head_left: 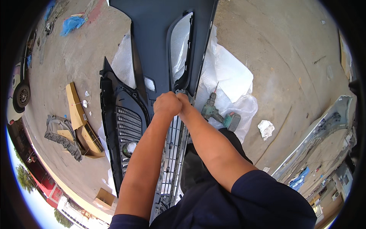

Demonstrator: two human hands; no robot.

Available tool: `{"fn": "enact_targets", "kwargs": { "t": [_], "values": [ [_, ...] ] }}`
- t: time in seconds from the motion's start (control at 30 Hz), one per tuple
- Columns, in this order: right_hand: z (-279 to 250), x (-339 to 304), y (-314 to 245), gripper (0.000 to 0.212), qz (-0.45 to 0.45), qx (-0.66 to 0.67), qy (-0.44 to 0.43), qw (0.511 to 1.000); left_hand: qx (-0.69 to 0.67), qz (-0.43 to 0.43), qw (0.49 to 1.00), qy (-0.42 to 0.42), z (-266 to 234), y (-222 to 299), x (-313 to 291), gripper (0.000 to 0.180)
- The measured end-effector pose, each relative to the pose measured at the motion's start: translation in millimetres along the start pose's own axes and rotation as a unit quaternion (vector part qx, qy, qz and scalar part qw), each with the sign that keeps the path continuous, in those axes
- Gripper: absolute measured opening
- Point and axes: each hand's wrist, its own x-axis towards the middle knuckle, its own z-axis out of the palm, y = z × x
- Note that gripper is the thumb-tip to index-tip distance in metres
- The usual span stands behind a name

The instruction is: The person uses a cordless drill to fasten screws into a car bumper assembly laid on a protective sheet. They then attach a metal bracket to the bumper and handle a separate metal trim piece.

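Observation:
A large dark grey car bumper cover [152, 23] lies on white padded wrapping, stretching from the top of the view down to my body. My left hand [167, 104] is closed in a fist at the upper end of a slatted lower grille [170, 164], just below a long opening with a clipped black edge. Right beside it, my right hand [184, 100] is also closed and partly covered by the left. Whatever the fingers hold is hidden beneath them. A black mesh grille [131, 122] sits in the bumper left of my left forearm.
To the right, a green cordless drill [212, 108] with a long bit lies on the wrapping sheet [228, 72]. Crumpled white paper [265, 129] is farther right, near a grey bumper [305, 133]. Leftward are an opened cardboard box [88, 137] and a black liner [63, 133].

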Motion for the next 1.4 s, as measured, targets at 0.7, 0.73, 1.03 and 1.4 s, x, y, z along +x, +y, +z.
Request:
{"fn": "enact_targets", "kwargs": {
  "t": [0.7,0.73,1.03,1.4],
  "values": [
    [-34.8,55.9,111.7,0.039,-0.205,-0.209,0.189,0.937,0.073,0.005,0.996,0.045,16.6,12.7,0.2,0.031],
    [-38.1,68.5,114.2,0.039,-0.267,-0.278,0.231,0.894,0.076,0.008,0.996,0.048,18.3,15.7,-0.6,0.031],
    [-42.0,75.1,95.2,0.024,-0.258,-0.374,0.257,0.853,0.082,0.019,0.996,0.041,29.9,-1.8,-2.8,0.032],
    [-36.7,66.2,82.9,0.028,-0.287,-0.426,0.315,0.798,0.106,0.068,0.991,0.045,31.3,-15.3,-42.9,0.030]
  ]
}}
